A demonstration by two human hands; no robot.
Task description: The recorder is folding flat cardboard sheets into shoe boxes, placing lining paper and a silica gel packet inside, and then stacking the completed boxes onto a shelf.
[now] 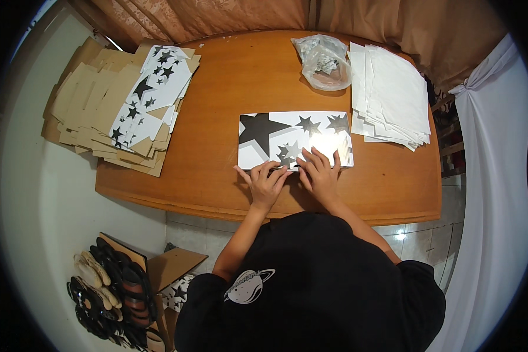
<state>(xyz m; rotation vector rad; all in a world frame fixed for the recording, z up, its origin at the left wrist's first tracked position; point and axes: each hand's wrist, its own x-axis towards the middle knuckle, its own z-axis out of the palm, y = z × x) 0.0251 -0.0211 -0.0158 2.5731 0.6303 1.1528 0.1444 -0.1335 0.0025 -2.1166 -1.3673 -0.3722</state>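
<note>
Both hands lie flat on the near edge of a glossy white sheet printed with black stars [287, 138], which rests on the wooden bench [217, 170] directly ahead of the person. The left hand [265, 183] has its fingers [258, 171] spread and pressing down on the lower edge, grasping nothing; the right hand [321, 173] sits just beside it, its fingers [320, 157] likewise released and laid flat a little further onto the sheet. Judging from this, the work on this piece looks to be at an early stage: the sheet is still a flat rectangle, and only its near edge is being pressed or creased. It is shiny enough to catch a bright glare just beyond the right fingertips, with one large star at its far left corner and smaller stars across the rest. Well off to the left of the fingers lies a heap of flat brown card pieces [85, 108] with more star-printed sheets [155, 88] on top, which suggests plenty is left to do. Beyond the right fingers are a stack of white paper [393, 97] and a crumpled clear plastic bag [324, 61].
</note>
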